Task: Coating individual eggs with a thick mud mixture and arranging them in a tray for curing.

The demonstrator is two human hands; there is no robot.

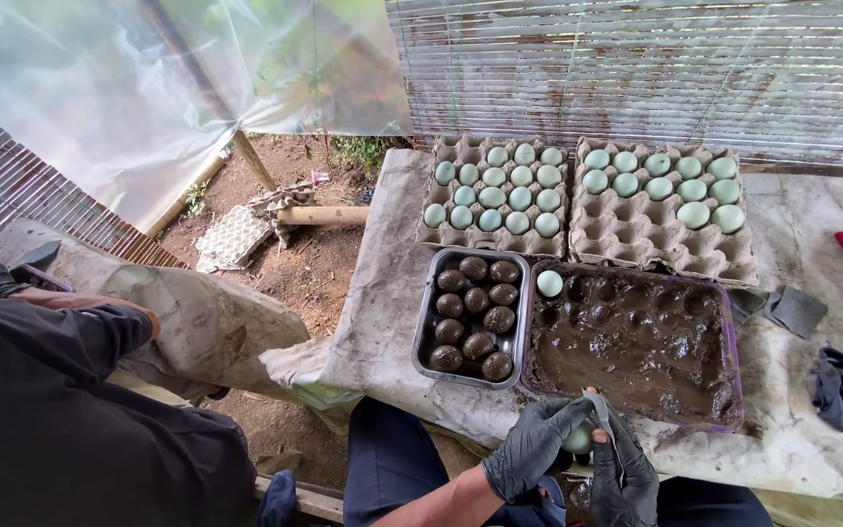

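We held a pale egg (579,439) between our gloved hands at the counter's (812,429) near edge: the left hand (531,444) cupped it, the right hand (624,468) grasped it, just near of the mud tray (636,342). Coated eggs filled the metal tray (421,332) to its left.

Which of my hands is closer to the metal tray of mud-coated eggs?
Left. Your left hand is just below the metal tray, near its lower right corner. Your right hand is farther right, below the mud tub. Both cup a pale egg.
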